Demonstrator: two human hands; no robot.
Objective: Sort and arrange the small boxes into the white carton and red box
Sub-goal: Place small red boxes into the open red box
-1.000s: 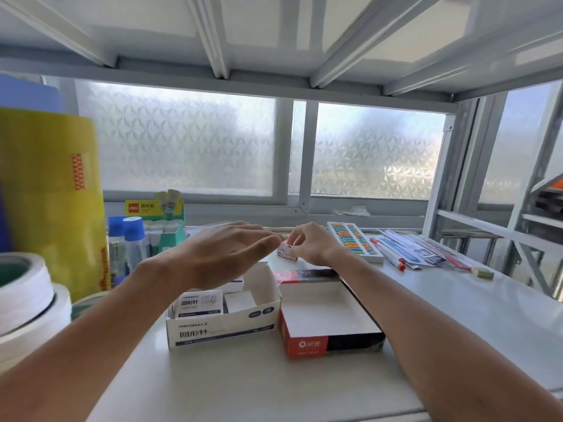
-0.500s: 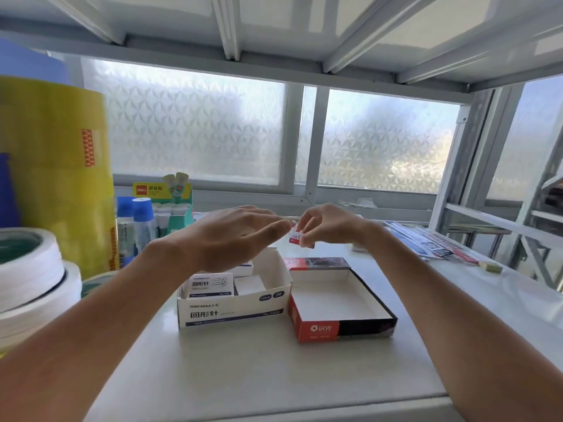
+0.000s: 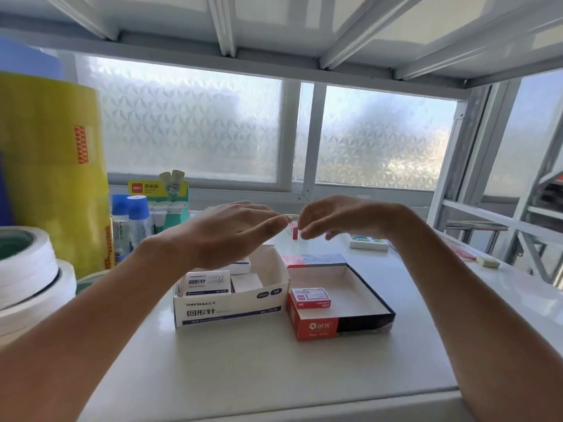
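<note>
Both hands hover above the far edges of the two containers on the white tabletop (image 3: 243, 367). The left hand (image 3: 231, 236) is flat and released, palm down, over the far part of the white carton (image 3: 231, 309). The right hand (image 3: 338, 217) hangs with its fingers curled downward and loose, holding nothing; its fingertips are blurred. Between the two hands' fingertips, farther back, a small red box (image 3: 293, 230) shows partly; whether it rests on the tabletop or touches either hand cannot be told.

The carton holds small white boxes, one (image 3: 208, 283) with blue print leaning at its left side, a plain one (image 3: 246, 282) just right of it. The red box (image 3: 316, 327) stands touching the carton's right side. In its near left corner lies one small red-and-white box (image 3: 310, 297).

At the far left stand a yellow roll (image 3: 51, 166), white tape rolls (image 3: 27, 269) and blue-capped bottles (image 3: 131, 220).
</note>
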